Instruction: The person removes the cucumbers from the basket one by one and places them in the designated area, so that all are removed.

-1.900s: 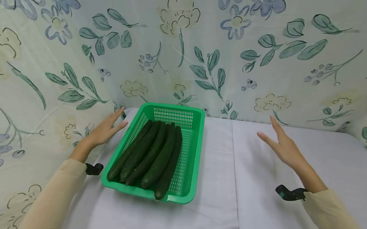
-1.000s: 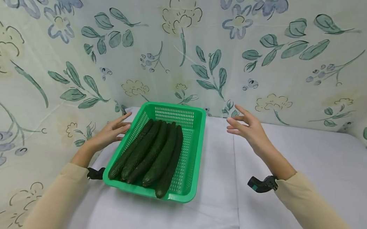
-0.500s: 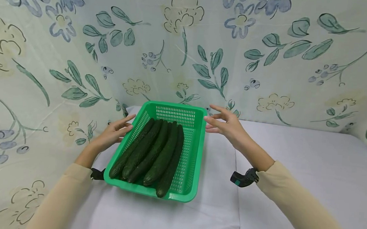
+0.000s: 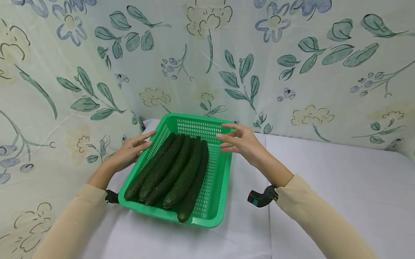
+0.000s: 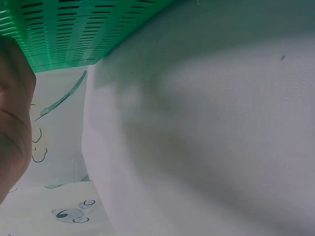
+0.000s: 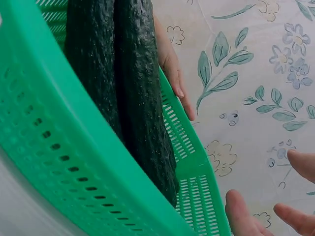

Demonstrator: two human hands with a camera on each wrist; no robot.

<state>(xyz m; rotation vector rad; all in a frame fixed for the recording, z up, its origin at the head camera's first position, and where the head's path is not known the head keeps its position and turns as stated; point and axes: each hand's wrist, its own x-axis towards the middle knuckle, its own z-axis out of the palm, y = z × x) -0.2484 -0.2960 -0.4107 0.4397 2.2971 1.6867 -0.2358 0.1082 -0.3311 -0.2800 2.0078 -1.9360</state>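
A green plastic basket with slotted walls holds several long dark cucumbers, lying side by side towards its left. At the basket's upper left rim is my left hand, its fingertips at the edge; whether they touch it is hard to tell. My right hand hovers over the upper right rim, fingers loosely bent and apart, holding nothing. The right wrist view shows its fingertips clear of the cucumbers. In the left wrist view, the left hand appears only in part beside the basket wall.
The basket stands on a white cloth-covered table. A flower-printed cloth rises behind the table and along its left side. Each wrist wears a black camera; the right one hangs above the table.
My right hand has swung left from beyond the basket to above its right rim. The left hand has moved slightly right, to the left rim. Basket and cucumbers have stayed put.
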